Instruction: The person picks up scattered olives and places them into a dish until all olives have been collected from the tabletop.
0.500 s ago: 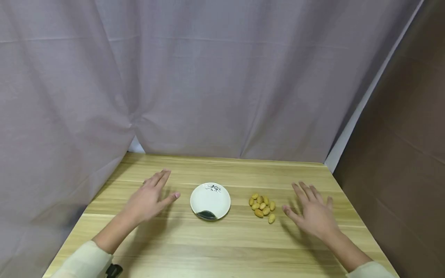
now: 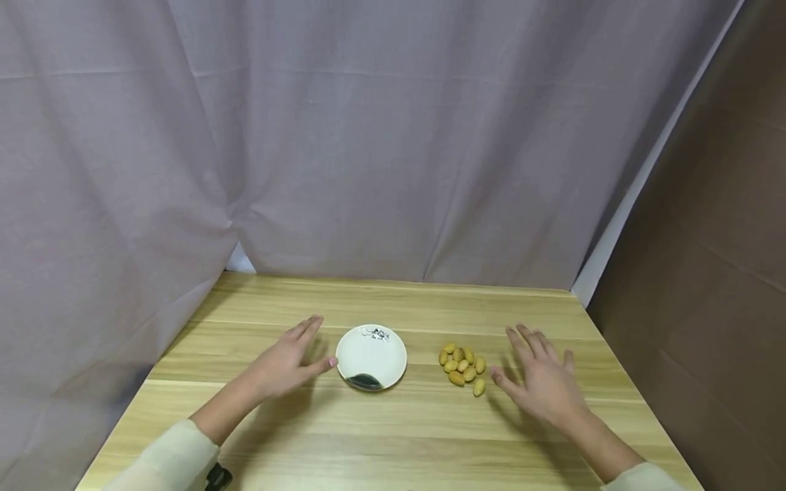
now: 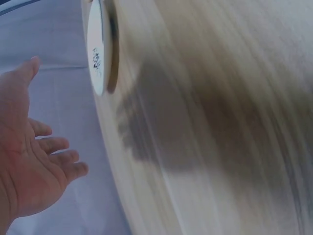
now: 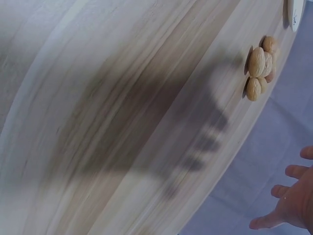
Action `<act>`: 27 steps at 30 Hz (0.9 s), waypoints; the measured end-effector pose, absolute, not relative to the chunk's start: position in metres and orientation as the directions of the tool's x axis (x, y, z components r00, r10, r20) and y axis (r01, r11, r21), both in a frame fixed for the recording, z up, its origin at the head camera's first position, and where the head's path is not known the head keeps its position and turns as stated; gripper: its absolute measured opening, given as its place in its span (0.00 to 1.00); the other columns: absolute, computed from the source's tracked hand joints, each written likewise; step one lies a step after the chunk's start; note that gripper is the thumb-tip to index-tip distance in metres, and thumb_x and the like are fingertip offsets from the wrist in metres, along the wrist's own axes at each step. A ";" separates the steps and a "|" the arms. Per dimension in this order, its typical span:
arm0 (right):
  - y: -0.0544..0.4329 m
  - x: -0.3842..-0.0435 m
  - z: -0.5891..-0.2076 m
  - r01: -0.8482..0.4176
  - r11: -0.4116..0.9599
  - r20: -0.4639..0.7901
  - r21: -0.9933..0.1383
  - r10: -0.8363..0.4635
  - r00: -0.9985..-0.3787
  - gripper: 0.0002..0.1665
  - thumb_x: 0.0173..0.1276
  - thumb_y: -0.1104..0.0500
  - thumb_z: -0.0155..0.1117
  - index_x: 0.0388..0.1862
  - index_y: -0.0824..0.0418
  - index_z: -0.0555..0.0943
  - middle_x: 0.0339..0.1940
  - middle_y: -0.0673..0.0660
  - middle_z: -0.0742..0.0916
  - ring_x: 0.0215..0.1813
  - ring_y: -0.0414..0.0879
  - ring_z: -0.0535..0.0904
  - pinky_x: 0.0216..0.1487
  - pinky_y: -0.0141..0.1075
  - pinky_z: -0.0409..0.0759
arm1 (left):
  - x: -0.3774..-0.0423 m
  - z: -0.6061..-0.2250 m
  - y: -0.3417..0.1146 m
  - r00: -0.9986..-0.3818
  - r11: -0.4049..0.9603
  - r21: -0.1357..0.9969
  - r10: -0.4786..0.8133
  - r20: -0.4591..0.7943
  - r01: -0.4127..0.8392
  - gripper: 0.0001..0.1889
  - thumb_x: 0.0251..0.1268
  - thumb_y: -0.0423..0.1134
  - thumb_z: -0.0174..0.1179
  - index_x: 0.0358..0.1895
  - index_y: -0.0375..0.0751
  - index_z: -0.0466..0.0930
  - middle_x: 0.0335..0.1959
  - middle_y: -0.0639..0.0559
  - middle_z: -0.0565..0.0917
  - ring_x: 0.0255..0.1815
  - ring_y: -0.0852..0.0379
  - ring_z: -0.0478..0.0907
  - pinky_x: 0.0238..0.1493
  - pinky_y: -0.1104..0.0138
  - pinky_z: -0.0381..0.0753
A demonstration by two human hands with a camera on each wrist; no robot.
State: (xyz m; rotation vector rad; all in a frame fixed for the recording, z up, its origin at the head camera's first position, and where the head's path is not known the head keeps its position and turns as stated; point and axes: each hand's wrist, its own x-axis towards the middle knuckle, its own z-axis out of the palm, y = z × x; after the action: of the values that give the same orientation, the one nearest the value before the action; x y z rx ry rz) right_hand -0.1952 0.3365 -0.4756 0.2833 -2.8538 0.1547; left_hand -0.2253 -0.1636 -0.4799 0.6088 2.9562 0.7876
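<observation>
A small round white plate (image 2: 372,351) with a dark floral print and a dark green patch on its rim lies on the wooden table. To its right is a loose cluster of several yellow-brown, wrinkled oval pieces, like dried dates (image 2: 463,363). My left hand (image 2: 285,361) hovers over the table just left of the plate, fingers stretched and thumb tip close to the rim. To the right of the cluster hovers my right hand (image 2: 543,378), its fingers spread and its thumb toward the dates. Both hands hold nothing. In the left wrist view the left palm (image 3: 34,166) faces the plate side.
A grey curtain (image 2: 368,150) hangs behind the table's back edge, and a brown cloth (image 2: 706,307) hangs along the right. The wooden tabletop (image 2: 381,443) stretches in front of the plate. Something small and black (image 2: 217,477) shows by the left sleeve.
My left hand has moved right, closer to the plate. The right hand has shifted slightly left toward the dates. Plate and dates lie as before.
</observation>
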 end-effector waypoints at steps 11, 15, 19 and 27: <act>0.329 -0.194 -0.477 -0.221 0.971 0.279 -0.087 -0.189 -0.942 0.54 0.76 0.32 0.69 0.88 0.59 0.66 0.85 0.67 0.73 0.83 0.74 0.69 0.72 0.92 0.55 | -0.233 -0.491 -0.150 -0.913 0.783 0.519 0.408 -0.014 0.342 0.56 0.80 0.69 0.60 0.90 0.31 0.48 0.90 0.30 0.57 0.89 0.28 0.58 0.89 0.36 0.62; 0.327 -0.194 -0.479 -0.234 0.966 0.278 -0.109 -0.196 -0.940 0.52 0.75 0.34 0.71 0.87 0.61 0.68 0.83 0.69 0.74 0.80 0.76 0.71 0.72 0.92 0.57 | -0.235 -0.496 -0.146 -0.909 0.781 0.532 0.414 -0.047 0.329 0.56 0.79 0.68 0.61 0.90 0.29 0.48 0.90 0.29 0.55 0.90 0.27 0.57 0.88 0.35 0.62; 0.325 -0.194 -0.482 -0.243 0.961 0.277 -0.130 -0.200 -0.940 0.51 0.76 0.35 0.71 0.86 0.62 0.68 0.81 0.71 0.75 0.78 0.77 0.72 0.73 0.91 0.59 | -0.238 -0.502 -0.144 -0.908 0.787 0.528 0.414 -0.066 0.320 0.58 0.78 0.69 0.61 0.90 0.29 0.47 0.91 0.29 0.54 0.90 0.28 0.57 0.88 0.35 0.63; 0.325 -0.195 -0.485 -0.259 0.956 0.266 -0.141 -0.215 -0.940 0.49 0.77 0.36 0.71 0.84 0.64 0.71 0.76 0.72 0.79 0.74 0.78 0.75 0.74 0.84 0.67 | -0.240 -0.510 -0.141 -0.897 0.777 0.539 0.434 -0.086 0.324 0.56 0.78 0.68 0.62 0.90 0.30 0.49 0.90 0.28 0.57 0.88 0.28 0.61 0.88 0.37 0.65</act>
State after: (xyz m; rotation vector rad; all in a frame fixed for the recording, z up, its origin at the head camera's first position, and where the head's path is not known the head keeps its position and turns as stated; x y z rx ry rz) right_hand -0.1946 0.3249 -0.4846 0.3516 -2.8581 0.2545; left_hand -0.2397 -0.1408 -0.5101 0.5968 2.7647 0.7827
